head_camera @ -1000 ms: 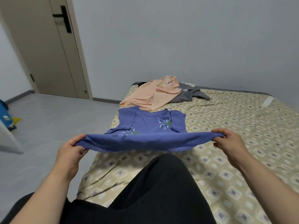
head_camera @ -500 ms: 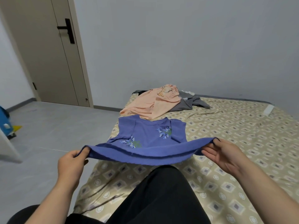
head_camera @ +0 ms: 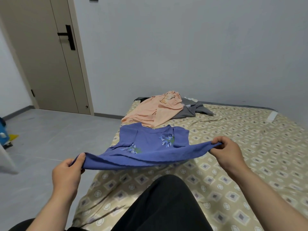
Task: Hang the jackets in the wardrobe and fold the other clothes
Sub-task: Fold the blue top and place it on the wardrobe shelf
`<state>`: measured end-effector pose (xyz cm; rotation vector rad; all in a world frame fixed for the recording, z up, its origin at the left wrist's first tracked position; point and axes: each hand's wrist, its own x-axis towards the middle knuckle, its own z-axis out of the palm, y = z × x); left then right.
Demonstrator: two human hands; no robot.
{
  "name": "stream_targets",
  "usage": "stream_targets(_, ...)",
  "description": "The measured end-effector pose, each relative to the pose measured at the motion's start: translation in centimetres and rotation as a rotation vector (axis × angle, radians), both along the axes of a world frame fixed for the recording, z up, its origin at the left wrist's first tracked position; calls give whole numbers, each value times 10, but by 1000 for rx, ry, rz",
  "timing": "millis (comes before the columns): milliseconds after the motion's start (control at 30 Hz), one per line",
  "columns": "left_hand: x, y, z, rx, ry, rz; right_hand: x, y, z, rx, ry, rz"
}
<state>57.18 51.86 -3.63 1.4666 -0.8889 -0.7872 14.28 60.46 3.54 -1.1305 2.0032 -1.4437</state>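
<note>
The blue short-sleeved shirt with leaf prints (head_camera: pixel 150 142) lies flat on the patterned beige bed (head_camera: pixel 250 147), its fold barely begun by my judgement: the left hand (head_camera: pixel 66 174) and right hand (head_camera: pixel 228 152) each pinch a hem corner, holding the near edge raised and taut. Its long axis runs away from the person, collar pointing to the far wall. Just beyond the collar a crumpled peach top (head_camera: pixel 155 110) and a grey garment (head_camera: pixel 191 110) lie unfolded; no wardrobe shows.
</note>
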Motion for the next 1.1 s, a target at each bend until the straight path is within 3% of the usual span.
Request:
stream_targets(133,2,4,4,-16,-110,22,-8,4,7,-30,136,-39)
stream_targets(233,5,9,12,-109,-380,61,-16,9,9,53,463,-93)
stream_targets(300,4,10,18,-167,-516,90,-17,13,11,15,510,-73)
stream_targets(533,-6,11,33,-202,-556,-11,-18,12,4,-10,121,120)
stream_targets(733,20,4,40,-141,-521,-53,-33,11,1,210,64,300)
stream_targets(900,40,5,52,17,-253,-376,-43,22,17,477,-137,575)
stream_targets(1000,39,0,49,106,-85,-473,-47,17,17,467,-233,582)
stream_targets(1100,37,-14,41,126,-88,-475,-48,1,8,398,-301,491)
